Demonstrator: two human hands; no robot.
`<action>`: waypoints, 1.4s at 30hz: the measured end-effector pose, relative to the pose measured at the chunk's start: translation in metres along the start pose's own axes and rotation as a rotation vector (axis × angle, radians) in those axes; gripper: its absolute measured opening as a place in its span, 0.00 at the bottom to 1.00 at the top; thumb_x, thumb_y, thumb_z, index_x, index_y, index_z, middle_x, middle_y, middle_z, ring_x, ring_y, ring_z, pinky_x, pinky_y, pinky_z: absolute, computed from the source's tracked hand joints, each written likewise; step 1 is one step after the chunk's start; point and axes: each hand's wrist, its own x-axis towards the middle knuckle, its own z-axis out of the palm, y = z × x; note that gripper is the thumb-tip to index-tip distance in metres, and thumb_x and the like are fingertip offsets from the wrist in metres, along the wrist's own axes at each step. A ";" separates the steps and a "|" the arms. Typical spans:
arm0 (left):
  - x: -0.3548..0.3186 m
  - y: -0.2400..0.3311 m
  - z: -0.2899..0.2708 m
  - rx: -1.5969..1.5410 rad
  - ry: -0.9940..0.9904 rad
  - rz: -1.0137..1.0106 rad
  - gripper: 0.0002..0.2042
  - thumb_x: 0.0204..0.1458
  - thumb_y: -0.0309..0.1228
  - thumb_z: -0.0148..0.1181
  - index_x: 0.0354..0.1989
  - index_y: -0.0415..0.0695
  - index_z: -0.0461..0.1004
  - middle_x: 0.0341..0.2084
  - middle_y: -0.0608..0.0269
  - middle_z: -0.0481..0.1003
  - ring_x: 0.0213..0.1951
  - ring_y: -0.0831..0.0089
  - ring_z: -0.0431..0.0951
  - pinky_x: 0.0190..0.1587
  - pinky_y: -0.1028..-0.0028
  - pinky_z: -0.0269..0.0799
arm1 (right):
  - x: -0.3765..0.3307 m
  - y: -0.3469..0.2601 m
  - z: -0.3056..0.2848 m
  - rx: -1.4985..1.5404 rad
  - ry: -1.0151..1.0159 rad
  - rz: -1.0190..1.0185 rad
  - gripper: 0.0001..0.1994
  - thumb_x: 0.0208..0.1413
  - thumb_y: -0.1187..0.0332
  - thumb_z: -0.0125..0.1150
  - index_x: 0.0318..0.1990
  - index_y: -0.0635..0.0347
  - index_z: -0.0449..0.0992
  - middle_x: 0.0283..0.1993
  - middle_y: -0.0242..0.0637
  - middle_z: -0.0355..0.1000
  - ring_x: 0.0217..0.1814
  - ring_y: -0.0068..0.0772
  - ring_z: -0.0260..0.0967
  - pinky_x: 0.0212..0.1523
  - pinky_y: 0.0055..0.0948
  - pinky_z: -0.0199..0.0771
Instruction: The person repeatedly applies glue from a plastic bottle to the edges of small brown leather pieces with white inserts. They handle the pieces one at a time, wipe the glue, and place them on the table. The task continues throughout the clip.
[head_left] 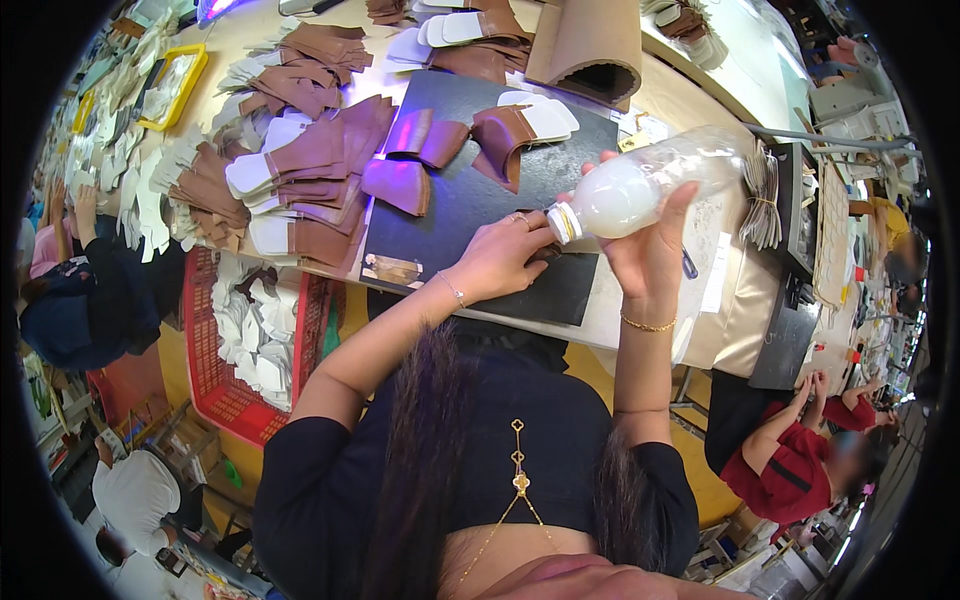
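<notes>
My right hand (pixel 645 250) is wrapped around a clear plastic bottle (pixel 660 175) with white liquid inside. The bottle is tilted, and its white capped end points down and left, close to the fingers of my left hand (pixel 508 258). Those fingers are bent over a small dark brown piece (pixel 546 254) on the black work mat (pixel 440 235); most of that piece is hidden. Farther up the mat lie curved brown leather pieces (pixel 398 187), and one brown piece with white backing (pixel 510 135).
Stacks of brown and white cut pieces (pixel 320 180) cover the table's left. A rolled tan sheet (pixel 585 50) lies at the back. Right of the bottle is a bundle of pale strips (pixel 762 200). A red basket (pixel 205 350) of white pieces stands below left. Other people work on both sides.
</notes>
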 end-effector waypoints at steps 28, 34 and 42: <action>-0.006 -0.027 0.010 -0.209 0.120 0.150 0.11 0.51 0.21 0.58 0.43 0.46 0.77 0.48 0.62 0.71 0.40 0.65 0.76 0.40 0.69 0.73 | 0.003 0.001 -0.026 -1.213 0.137 -0.771 0.27 0.42 0.62 0.79 0.48 0.66 0.76 0.38 0.44 0.79 0.36 0.37 0.79 0.36 0.29 0.77; -0.009 -0.024 0.011 -0.277 0.093 0.006 0.11 0.51 0.22 0.57 0.43 0.46 0.76 0.50 0.59 0.69 0.49 0.56 0.74 0.51 0.62 0.72 | 0.021 0.020 -0.012 -1.637 -0.018 -0.701 0.31 0.41 0.53 0.78 0.50 0.63 0.74 0.35 0.46 0.79 0.31 0.42 0.79 0.31 0.31 0.77; -0.003 -0.015 0.006 -0.182 0.083 -0.040 0.13 0.50 0.24 0.59 0.46 0.46 0.75 0.60 0.54 0.64 0.42 0.59 0.76 0.47 0.65 0.73 | 0.021 0.013 0.005 -1.587 -0.038 -0.589 0.30 0.48 0.50 0.72 0.50 0.65 0.75 0.31 0.50 0.78 0.31 0.44 0.79 0.31 0.35 0.76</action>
